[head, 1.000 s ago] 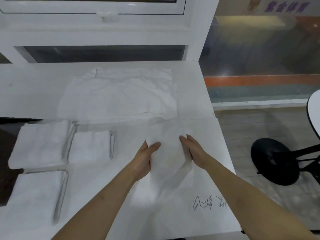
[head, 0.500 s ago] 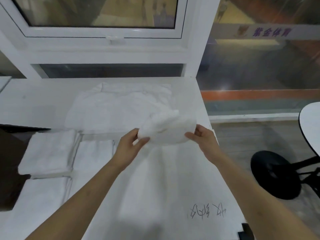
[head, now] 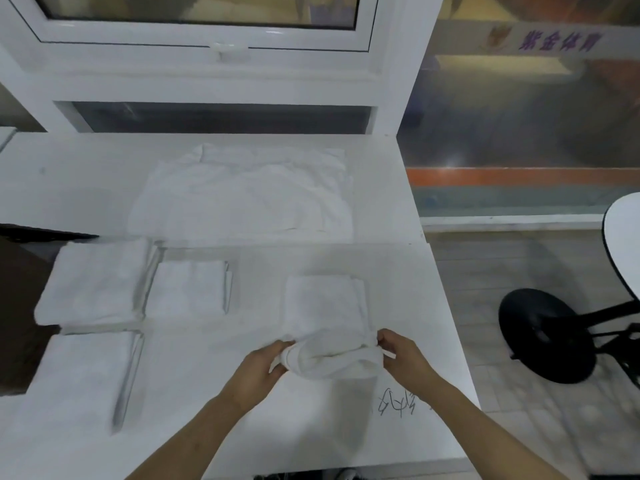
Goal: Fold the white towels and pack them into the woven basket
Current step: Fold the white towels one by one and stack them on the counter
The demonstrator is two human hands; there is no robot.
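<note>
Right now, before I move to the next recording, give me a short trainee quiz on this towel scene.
1. True or false: both hands grip the towel being folded.
2. How many folded towels lie at the table's left side?
3. Where is the unfolded towel pile? A) far side of the table B) on the floor

Key:
1. True: left hand and right hand pinch its near edge.
2. Three.
3. A.

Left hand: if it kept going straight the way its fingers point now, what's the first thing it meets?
The left hand points up and right, into the near end of the white towel it already pinches. Past that lies the right hand on the same towel's other end. Depth is unclear, so this is a hedged reading.
</note>
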